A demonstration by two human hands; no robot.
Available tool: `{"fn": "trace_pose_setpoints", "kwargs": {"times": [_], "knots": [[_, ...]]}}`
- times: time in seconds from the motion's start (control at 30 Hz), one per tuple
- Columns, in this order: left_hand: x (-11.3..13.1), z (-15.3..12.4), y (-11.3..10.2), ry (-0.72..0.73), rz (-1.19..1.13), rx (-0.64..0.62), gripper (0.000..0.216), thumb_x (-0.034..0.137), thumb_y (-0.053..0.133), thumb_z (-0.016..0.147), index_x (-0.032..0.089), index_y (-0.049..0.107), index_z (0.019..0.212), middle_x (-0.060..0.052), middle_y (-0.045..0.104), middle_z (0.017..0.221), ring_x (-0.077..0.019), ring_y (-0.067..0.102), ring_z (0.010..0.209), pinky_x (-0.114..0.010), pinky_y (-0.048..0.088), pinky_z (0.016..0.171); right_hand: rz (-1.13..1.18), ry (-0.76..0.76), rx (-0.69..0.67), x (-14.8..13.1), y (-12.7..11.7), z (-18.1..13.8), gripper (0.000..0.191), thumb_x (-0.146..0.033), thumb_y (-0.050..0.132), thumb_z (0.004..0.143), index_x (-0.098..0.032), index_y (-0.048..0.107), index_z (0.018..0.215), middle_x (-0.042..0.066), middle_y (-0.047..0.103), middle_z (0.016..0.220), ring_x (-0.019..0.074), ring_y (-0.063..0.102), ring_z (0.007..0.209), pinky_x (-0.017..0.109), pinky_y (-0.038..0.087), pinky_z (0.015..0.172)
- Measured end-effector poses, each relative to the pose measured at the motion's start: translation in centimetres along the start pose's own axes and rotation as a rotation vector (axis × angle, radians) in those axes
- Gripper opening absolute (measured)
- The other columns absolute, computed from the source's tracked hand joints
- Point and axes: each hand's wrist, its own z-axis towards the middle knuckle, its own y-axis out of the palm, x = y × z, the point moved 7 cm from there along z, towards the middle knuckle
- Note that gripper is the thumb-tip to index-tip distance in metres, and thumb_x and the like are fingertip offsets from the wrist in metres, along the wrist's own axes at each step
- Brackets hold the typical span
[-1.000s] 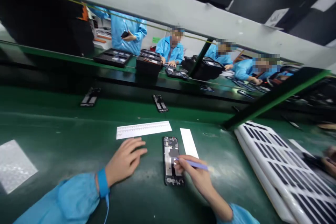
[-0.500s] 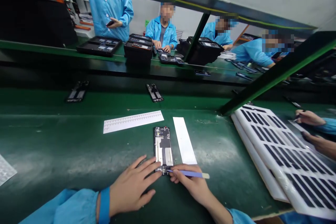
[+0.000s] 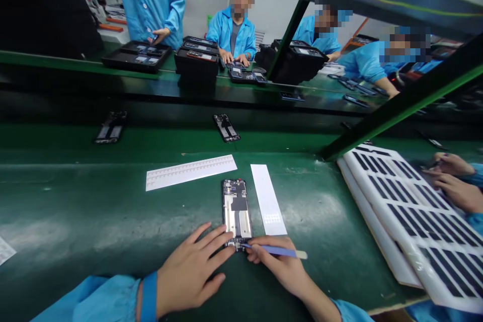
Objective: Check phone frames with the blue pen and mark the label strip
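An opened phone body (image 3: 237,211) lies on the green bench in front of me, its inner parts showing. My left hand (image 3: 196,269) is flat with fingers spread, the fingertips resting on the phone's lower left edge. In my right hand (image 3: 277,264) is a pair of purple tweezers (image 3: 281,250), pinched between thumb and fingers. Their tip touches or hovers just over the phone's lower end; which one, I cannot tell. Right of the phone lies a white sticker strip (image 3: 265,193) with small pale dots. Behind it is another white sheet (image 3: 191,172) with rows of small marks.
Two more phone bodies (image 3: 226,128) lie farther back. White trays with black strips (image 3: 418,216) stand at right, beside a co-worker's hands (image 3: 458,183). A green post (image 3: 400,105) slants over the bench. Beyond, people in blue handle phones near black trays (image 3: 136,55).
The camera view has shifted slightly. My hands and the tweezers keep nearly the same place at the phone's lower end. The co-worker's hands at right have come closer together.
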Motion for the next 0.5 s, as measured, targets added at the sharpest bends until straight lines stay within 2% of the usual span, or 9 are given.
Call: {"fn": "trace_pose_setpoints", "kwargs": {"times": [0.2, 0.37, 0.5], "knots": [[0.03, -0.01, -0.30, 0.012, -0.024, 0.052, 0.055, 0.024, 0.052, 0.090, 0.021, 0.036, 0.143, -0.005, 0.036, 0.147, -0.0275, 0.031, 0.136, -0.051, 0.027, 0.114, -0.014, -0.001, -0.004, 0.04, -0.06, 0.08, 0.017, -0.035, 0.067, 0.095, -0.020, 0.076, 0.094, 0.005, 0.071, 0.075, 0.0229, 0.068, 0.064, 0.028, 0.058, 0.061], [0.05, -0.07, -0.03, 0.015, 0.016, 0.020, 0.058, 0.024, 0.051, 0.091, 0.021, 0.033, 0.145, -0.005, 0.032, 0.149, -0.0282, 0.029, 0.137, -0.053, 0.028, 0.113, -0.015, 0.003, -0.009, 0.23, -0.02, 0.18, 0.019, -0.036, 0.066, 0.096, -0.020, 0.075, 0.093, 0.005, 0.071, 0.074, 0.0229, 0.067, 0.064, 0.029, 0.057, 0.060], [0.12, -0.13, -0.11, 0.028, 0.025, 0.048, 0.058, 0.021, 0.052, 0.089, 0.024, 0.035, 0.144, -0.004, 0.034, 0.148, -0.0285, 0.031, 0.136, -0.053, 0.029, 0.112, -0.027, -0.001, -0.008, 0.31, -0.02, 0.18, 0.018, -0.036, 0.066, 0.095, -0.020, 0.075, 0.094, 0.005, 0.070, 0.074, 0.0230, 0.067, 0.064, 0.029, 0.057, 0.060]]}}
